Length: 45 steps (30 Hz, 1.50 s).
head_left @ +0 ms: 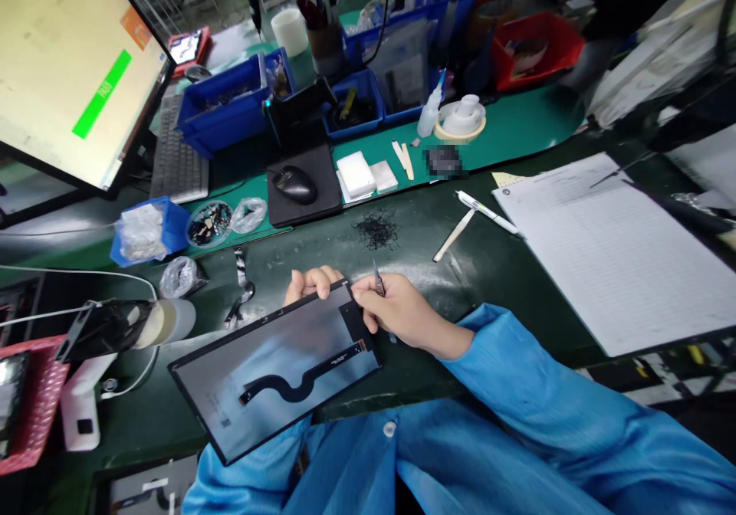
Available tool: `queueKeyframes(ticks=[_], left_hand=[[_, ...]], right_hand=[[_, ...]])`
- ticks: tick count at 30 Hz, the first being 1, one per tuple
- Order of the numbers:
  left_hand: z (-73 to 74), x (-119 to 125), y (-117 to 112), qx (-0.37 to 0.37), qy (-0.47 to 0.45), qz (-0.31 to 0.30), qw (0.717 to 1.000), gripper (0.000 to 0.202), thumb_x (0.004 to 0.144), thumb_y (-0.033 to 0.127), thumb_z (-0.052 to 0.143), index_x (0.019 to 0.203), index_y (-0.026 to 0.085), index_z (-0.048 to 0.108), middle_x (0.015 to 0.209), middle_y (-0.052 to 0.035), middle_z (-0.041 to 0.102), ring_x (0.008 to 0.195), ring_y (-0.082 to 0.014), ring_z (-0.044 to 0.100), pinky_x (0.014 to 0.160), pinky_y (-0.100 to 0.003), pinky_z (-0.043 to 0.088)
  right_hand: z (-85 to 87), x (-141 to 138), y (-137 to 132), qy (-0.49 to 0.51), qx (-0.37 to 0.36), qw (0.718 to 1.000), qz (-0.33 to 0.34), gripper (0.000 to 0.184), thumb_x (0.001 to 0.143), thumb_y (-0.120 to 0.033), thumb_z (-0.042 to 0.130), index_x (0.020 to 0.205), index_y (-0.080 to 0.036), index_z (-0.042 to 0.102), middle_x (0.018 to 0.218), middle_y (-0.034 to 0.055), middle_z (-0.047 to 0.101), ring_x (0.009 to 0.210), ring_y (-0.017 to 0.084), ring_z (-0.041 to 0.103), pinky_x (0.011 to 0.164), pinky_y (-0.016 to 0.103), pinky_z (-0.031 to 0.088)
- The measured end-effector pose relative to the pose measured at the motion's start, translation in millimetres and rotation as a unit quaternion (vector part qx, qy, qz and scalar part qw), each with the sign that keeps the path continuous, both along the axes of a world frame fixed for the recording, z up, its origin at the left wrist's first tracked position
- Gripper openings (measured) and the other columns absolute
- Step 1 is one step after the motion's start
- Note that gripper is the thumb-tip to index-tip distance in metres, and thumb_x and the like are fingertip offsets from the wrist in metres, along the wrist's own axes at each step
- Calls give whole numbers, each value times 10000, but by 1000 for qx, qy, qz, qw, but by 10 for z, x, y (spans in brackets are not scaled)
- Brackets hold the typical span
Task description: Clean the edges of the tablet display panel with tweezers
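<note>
Nearest, a flat rectangular grey panel in a thin black frame [270, 346] lies tilted in the grip of the left hand [315, 281], whose fingers curl over its far edge. Along the panel, nearer the body than either hand, runs a curved black ribbon cable [296, 391] bearing pale marks too small to read; faint print and a small square patch at the panel's left end are equally illegible. The right hand [402, 309] is closed in a narrow pinch on a slim pointed metal tool [379, 279], right at the panel's right end. Just beyond the right hand is a loose heap of fine black strands [376, 229]; farther to its right lie a thin pale flat stick [454, 235] and a white capped pen [487, 213], then a large white paper sheet [621, 254] with faint rows of print, unreadable, and a small dark round mark at its far-left corner. Beyond the left hand sits a black computer mouse [294, 184]. Far off to that hand's left, a pale lit monitor screen [51, 47] shows an orange patch and a bright green bar [102, 93] with short tilted lettering that I cannot read with certainty.
</note>
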State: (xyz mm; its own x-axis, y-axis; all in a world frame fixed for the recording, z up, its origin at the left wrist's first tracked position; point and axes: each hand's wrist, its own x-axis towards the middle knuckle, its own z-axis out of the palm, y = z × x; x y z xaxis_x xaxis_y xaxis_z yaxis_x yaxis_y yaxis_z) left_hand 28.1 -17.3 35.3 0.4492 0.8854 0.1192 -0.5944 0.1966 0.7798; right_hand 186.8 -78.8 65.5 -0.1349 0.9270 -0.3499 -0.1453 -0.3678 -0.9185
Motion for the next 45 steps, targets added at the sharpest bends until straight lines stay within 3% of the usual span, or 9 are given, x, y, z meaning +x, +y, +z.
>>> queueKeyframes(ticks=[7, 11, 20, 25, 29, 35, 41, 45], left_hand=[[-15, -5, -36, 10, 2, -10, 1000, 648, 1062, 608, 391, 614, 177, 574, 616, -61, 479, 656, -187, 505, 673, -320, 418], [-11, -4, -25, 8, 6, 0, 1000, 654, 1053, 621, 404, 596, 173, 540, 602, -57, 460, 638, -185, 491, 663, -323, 400], [-8, 1, -30, 12, 6, 9, 1000, 648, 1048, 624, 419, 591, 169, 486, 596, -54, 447, 627, -175, 483, 654, -322, 395], [-4, 13, -52, 6, 10, 4, 1000, 650, 1049, 623, 404, 594, 172, 511, 601, -58, 453, 640, -188, 499, 658, -326, 405], [29, 33, -60, -12, 7, 10, 1000, 657, 1030, 633, 449, 568, 167, 478, 578, -49, 426, 613, -175, 483, 637, -312, 400], [63, 69, -68, -35, 28, 30, 999, 693, 985, 684, 503, 541, 167, 379, 552, -42, 387, 587, -166, 458, 626, -309, 389], [75, 99, -90, -26, 25, 41, 999, 676, 1023, 634, 456, 546, 162, 377, 545, -41, 379, 580, -159, 464, 613, -310, 395], [72, 62, -35, -28, 10, 19, 999, 703, 989, 666, 522, 532, 155, 365, 528, -37, 364, 565, -153, 456, 590, -301, 387]], right_hand=[[22, -12, 15, 7, 41, 999, -2, 128, 676, -194, 570, 552, -222, 559, 459, -57, 535, 470, 111, 425, 511, 263, 343], [37, -10, 7, 0, 36, 999, 4, 94, 661, -185, 569, 577, -222, 587, 477, -55, 551, 491, 122, 452, 516, 262, 343], [91, 19, -4, -10, 4, 1000, 0, 165, 776, -256, 607, 612, -242, 592, 475, -33, 563, 435, 114, 344, 460, 283, 233], [54, 17, 23, -3, 29, 1000, 5, 71, 652, -203, 585, 584, -223, 580, 472, -57, 557, 471, 112, 429, 500, 260, 329], [70, 27, 23, -1, 30, 999, 11, 52, 640, -190, 581, 602, -219, 599, 476, -50, 585, 503, 128, 498, 549, 262, 400], [108, 42, 9, -7, 26, 999, 18, 139, 738, -229, 583, 601, -244, 596, 486, -32, 588, 471, 138, 461, 508, 280, 368], [89, 9, 16, 6, 18, 1000, 7, 54, 612, -200, 585, 635, -246, 600, 477, -50, 587, 492, 145, 504, 543, 284, 414], [50, 15, 13, 15, 22, 1000, 16, 84, 642, -206, 606, 719, -217, 639, 493, -57, 615, 502, 141, 536, 556, 273, 431]])
